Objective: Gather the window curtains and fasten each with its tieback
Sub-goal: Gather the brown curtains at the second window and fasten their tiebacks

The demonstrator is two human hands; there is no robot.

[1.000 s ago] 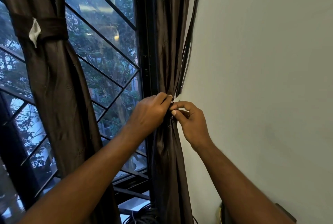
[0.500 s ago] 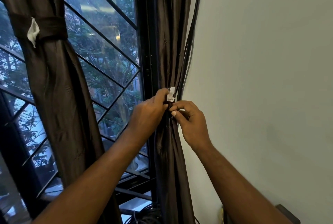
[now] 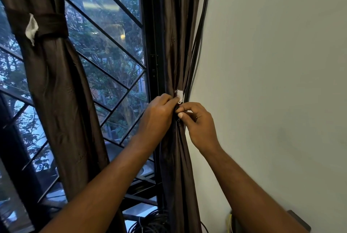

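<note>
From my head view, the left curtain hangs gathered with its tieback wrapped round it and a white tab showing, so that one looks done. The right curtain is bunched against the window frame, just beside the wall, with dark cables running down between fabric and wall. My left hand is closed round the gathered folds, its fingertips pinching the small white fastening patch of the right tieback. My right hand is closed too, thumb and forefinger nipping the dark end of the band right below that patch. I judge this to be the joining step. To do it well I should keep the left grip firm so the folds do not spread, draw the band snug, lay the dark end squarely over the white patch and press it flat. I should keep the cables outside the loop; whether any is caught, I cannot tell.
</note>
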